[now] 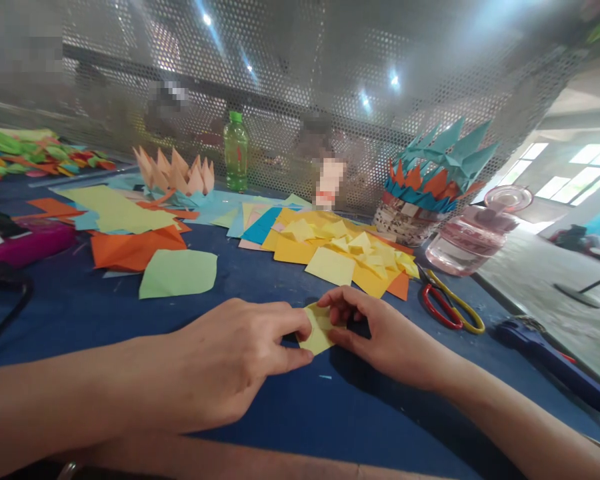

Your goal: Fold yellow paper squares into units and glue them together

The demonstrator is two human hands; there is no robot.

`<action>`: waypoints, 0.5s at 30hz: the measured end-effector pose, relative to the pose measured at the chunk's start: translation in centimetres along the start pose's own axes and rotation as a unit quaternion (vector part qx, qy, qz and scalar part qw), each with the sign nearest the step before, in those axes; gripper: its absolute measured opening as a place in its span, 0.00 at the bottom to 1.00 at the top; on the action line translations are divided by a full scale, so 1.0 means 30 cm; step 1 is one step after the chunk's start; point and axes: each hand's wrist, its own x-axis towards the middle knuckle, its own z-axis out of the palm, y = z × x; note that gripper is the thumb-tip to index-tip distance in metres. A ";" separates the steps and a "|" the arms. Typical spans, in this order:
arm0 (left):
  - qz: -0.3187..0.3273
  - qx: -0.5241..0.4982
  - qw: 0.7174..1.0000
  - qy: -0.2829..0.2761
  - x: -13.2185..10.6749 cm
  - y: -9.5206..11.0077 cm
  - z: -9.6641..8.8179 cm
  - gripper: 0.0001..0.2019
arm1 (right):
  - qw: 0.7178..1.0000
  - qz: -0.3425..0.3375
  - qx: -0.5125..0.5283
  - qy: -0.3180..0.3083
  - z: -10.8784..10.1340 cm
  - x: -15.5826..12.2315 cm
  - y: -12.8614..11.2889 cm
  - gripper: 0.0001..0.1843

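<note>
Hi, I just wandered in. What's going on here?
A person is handling a small pale-yellow sheet of paper over a dark-blue tabletop. The left hand holds it from one side, the right hand from the other. Just beyond lies a heap of folded yellow paper pieces. Red-and-yellow-handled metal scissors lie to the right, and a spiky peach paper piece stands farther back on the left.

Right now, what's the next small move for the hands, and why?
Probably another fold in the small yellow paper: fingers of the left hand and right hand meet it from opposite sides, and folded yellow pieces lie beyond.
</note>
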 end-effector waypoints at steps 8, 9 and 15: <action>0.011 0.010 1.000 0.009 -0.004 -0.003 -0.001 0.20 | 1.000 0.030 0.003 0.007 0.018 0.003 -0.001 0.26; 0.010 0.012 1.000 0.005 -0.005 -0.002 -0.002 0.20 | 0.999 0.029 0.015 0.001 0.012 0.003 0.002 0.26; 0.014 0.015 1.000 0.004 -0.004 -0.004 -0.006 0.21 | 0.999 0.012 0.031 -0.042 -0.039 0.007 0.015 0.25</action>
